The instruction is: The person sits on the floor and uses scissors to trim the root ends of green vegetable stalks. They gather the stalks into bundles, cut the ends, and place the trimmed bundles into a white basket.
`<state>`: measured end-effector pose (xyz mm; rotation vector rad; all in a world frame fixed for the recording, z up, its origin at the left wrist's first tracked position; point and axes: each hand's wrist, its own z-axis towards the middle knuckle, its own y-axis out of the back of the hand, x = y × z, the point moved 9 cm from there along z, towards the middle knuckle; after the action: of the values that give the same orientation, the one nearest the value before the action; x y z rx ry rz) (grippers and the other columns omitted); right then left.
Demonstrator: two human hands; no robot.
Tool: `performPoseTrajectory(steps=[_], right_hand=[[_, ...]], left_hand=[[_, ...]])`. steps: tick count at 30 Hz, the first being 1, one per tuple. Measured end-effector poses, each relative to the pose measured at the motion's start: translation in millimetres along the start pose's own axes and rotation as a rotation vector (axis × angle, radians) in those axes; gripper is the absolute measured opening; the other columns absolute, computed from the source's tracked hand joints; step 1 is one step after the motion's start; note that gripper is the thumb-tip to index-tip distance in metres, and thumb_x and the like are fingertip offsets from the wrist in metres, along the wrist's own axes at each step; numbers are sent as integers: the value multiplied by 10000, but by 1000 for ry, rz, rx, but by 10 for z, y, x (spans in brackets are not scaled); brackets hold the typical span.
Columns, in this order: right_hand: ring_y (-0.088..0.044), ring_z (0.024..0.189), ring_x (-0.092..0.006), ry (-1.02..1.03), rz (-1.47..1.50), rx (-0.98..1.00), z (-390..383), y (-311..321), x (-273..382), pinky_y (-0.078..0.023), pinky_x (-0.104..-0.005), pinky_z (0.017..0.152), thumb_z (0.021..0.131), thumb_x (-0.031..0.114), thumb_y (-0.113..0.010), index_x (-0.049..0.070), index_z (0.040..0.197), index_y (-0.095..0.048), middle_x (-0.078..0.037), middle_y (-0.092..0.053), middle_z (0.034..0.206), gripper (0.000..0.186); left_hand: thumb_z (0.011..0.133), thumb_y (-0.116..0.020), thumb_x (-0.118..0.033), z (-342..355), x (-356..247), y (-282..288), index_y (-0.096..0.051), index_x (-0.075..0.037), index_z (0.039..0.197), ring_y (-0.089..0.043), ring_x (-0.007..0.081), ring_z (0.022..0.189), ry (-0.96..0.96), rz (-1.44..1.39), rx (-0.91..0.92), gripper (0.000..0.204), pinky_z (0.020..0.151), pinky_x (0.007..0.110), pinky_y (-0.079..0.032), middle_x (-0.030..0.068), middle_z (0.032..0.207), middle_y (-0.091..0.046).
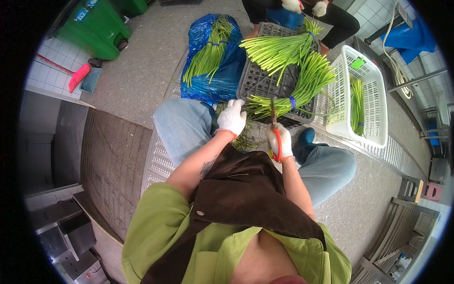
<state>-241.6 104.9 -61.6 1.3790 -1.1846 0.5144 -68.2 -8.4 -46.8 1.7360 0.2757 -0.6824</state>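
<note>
My right hand [282,137], in a white glove, is closed round the orange-red handles of a pair of scissors [277,146]. Their dark blades point away from me, in front of a bundle of green stalks [309,85] tied with a purple band. My left hand [231,118], gloved too, is beside that bundle's left end with its fingers apart; I see nothing in it. A second banded bundle [279,49] lies beyond the first. Both rest on a black plastic crate [250,87]. Loose green trimmings [246,139] lie below it, between my legs.
A blue plastic bag [194,57] with more banded stalks stands left of the crate. To the right is a white basket [380,113] holding stalks. Another person's gloved hands [319,8] show at the far side. Green bins [94,28] and a pink broom [79,78] are at far left.
</note>
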Motion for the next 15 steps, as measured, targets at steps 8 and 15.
performPoseTrajectory(steps=[8,15], right_hand=[[-666,838,-380,-80,28,-310,262,96,-640,-511,-418,751,902,337,-649,40,989,-646,-195,-686,859,309],[-620,640,-218,-73,181,-370,314,27,-659,-489,-337,605,916,298,-669,27,1046,-589,-81,-644,774,312]], left_hand=[[861,-649,-315,283,103,-826,-680,-28,1072,-698,266,820,79,-399,149,357,777,362,-528,160,921,-724],[824,-651,-291,215,-201,-740,-665,-7,1047,-686,307,881,-132,-308,258,361,801,369,-512,182,935,-709]])
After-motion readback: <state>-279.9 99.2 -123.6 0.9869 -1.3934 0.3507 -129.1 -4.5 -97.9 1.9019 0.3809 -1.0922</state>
